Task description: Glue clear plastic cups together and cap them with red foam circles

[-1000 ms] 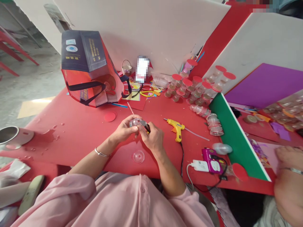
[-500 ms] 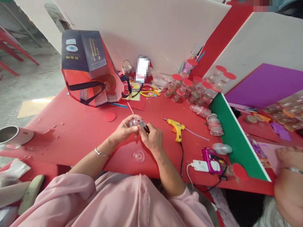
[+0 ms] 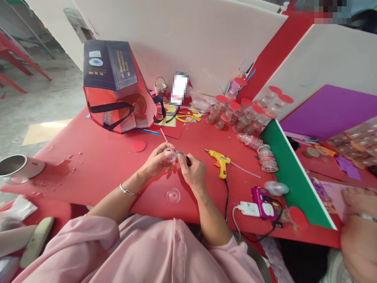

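Between the fingers of my left hand (image 3: 157, 159) is a clear plastic dome lid (image 3: 169, 154), closed in at its rim. A thin pink stick (image 3: 163, 135) pokes up beyond that hand; I cannot tell whether it is held. My right hand (image 3: 193, 169) is wrapped round a small dark-handled tool (image 3: 187, 160), its tip at the lid's edge. The tool's kind is mostly hidden. A second clear lid (image 3: 172, 195) lies on the red table below my hands. To the right lies a yellow glue gun (image 3: 219, 161), with a glue stick projecting from its back.
A dark blue and red bag (image 3: 118, 86) stands at the back left, a metal mug (image 3: 20, 167) at the left edge. Several red-topped clear cups (image 3: 226, 114) and stacked lids (image 3: 267, 158) sit right, by a green divider (image 3: 294, 177). Another person's arm (image 3: 357, 228) rests far right.
My left hand has tilted the clear lid, so its round face shows more. My right hand has shifted slightly right with the tool. The view has moved a little.
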